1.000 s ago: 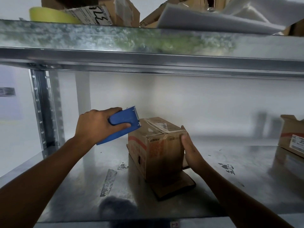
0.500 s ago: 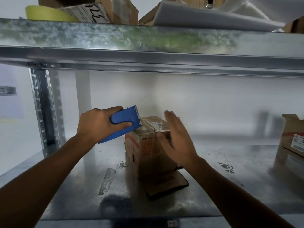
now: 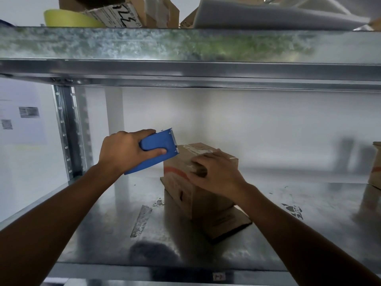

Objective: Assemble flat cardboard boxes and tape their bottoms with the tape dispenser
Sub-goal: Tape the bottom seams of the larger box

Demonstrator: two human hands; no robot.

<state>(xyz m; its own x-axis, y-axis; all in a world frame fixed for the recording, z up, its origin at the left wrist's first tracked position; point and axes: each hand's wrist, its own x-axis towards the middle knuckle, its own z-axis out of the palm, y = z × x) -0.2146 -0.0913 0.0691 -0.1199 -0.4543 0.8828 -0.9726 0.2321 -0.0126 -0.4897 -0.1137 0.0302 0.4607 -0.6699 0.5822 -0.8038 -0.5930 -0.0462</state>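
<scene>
**One box folded up, tape across its upturned face**

A galvanised metal shelf [image 3: 92,234] fills the lower view. Near its middle stands a small cardboard box [image 3: 185,195], already folded into shape. It rests on a flat piece of cardboard [image 3: 228,226]. A second box [image 3: 375,168] sits at the far right edge, well apart.

The left hand [image 3: 123,151], left of the small box, grips a blue tape dispenser [image 3: 158,149]. The dispenser's toothed edge is just beside the box's upper left corner. The right hand [image 3: 214,174] lies flat and open over the box's top near edge, pressing down and holding nothing.

A strip of clear tape [image 3: 198,149] shows on the top face. Whether it is joined to the dispenser cannot be told.

By the look of it, this box is formed and its seam at least partly taped. Smoothing the strip down, and perhaps cutting it free, seems to be what is left.
</scene>
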